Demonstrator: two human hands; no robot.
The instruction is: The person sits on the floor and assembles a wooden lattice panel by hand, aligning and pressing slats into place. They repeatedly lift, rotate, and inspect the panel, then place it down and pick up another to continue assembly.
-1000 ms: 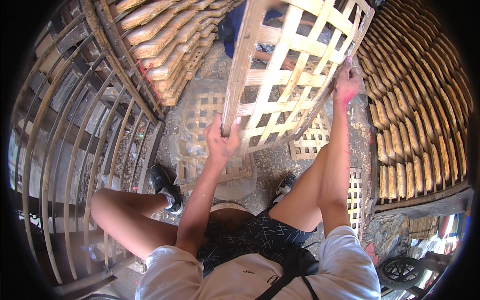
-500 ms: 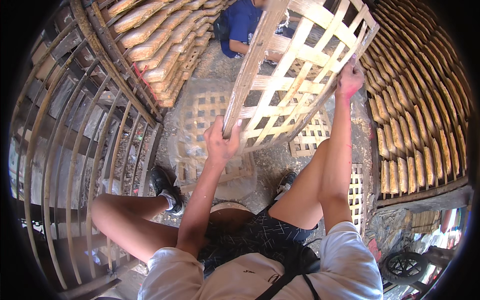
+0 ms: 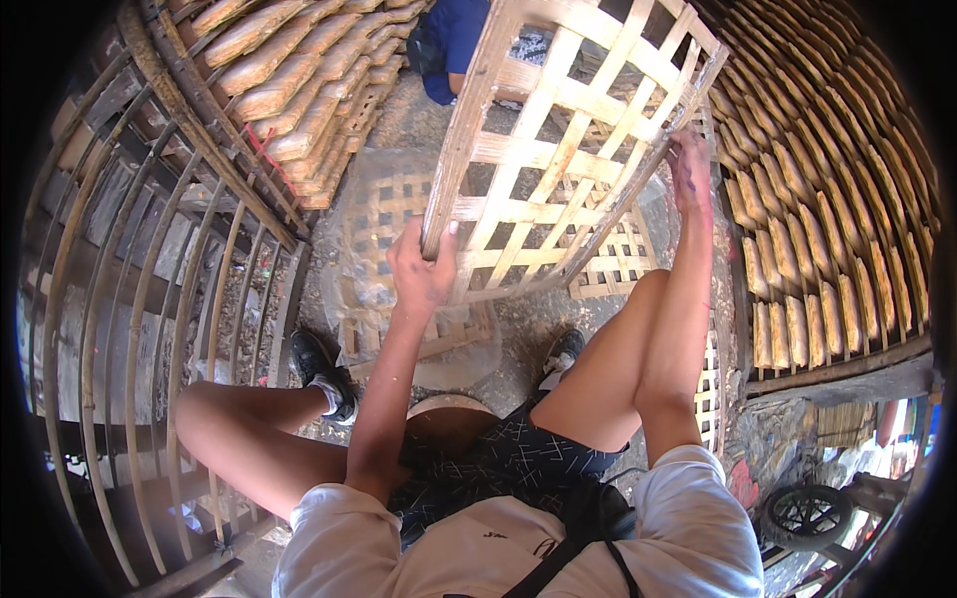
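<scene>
Tilted up in front of me is a woven bamboo lattice tray (image 3: 533, 154) with a wooden rim. My left hand (image 3: 423, 267) grips the lower left part of its rim, thumb on the near side. On the opposite edge, higher up, my right hand (image 3: 689, 171) has its fingers curled at the rim. Below the tray, another lattice tray (image 3: 618, 267) lies flat on the ground. To its left, clear plastic sheeting (image 3: 384, 159) covers a further lattice piece. Part of the ground behind the raised tray is hidden by it.
Trays of pale slabs (image 3: 289, 100) are stacked at the far left; rows of similar slabs (image 3: 837, 249) fill a rack at right. A bamboo slat rack (image 3: 150, 289) stands left. Beyond the tray crouches a person in blue (image 3: 454, 45). A wheel (image 3: 807, 516) shows lower right.
The lattice tray has shifted slightly left in view, with my left hand still on its rim. My right hand has moved a little down along its edge, the fingers looser.
</scene>
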